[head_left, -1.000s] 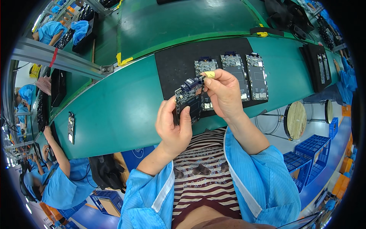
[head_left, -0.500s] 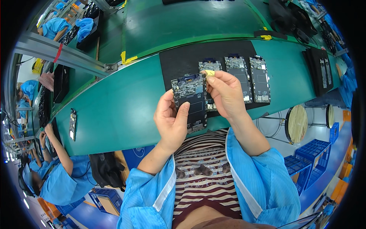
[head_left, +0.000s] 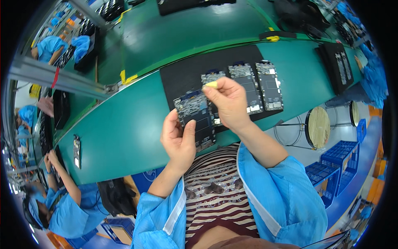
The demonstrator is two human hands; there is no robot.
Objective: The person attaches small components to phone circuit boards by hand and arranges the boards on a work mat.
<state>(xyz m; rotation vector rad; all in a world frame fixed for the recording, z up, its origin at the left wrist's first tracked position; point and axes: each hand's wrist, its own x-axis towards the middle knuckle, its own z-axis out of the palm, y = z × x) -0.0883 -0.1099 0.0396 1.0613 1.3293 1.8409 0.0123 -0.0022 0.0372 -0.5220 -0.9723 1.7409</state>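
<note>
Yellow sticker (head_left: pixel 211 84) pinched in the right hand (head_left: pixel 230 103) is hovering over the phone board (head_left: pixel 195 118) the left hand (head_left: pixel 178 139) is gripping above the table, risking crooked placement if either wobbles

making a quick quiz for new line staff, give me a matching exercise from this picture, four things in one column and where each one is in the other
Things:
1. phone board
2. small yellow piece
3. black mat
4. round wooden stool

Places:
A. lying flat on the green bench
B. on the floor to the right of the bench
C. pinched at the fingertips of the right hand
D. held up by the left hand

Pairs: 1-D, 2-C, 3-A, 4-B
</note>
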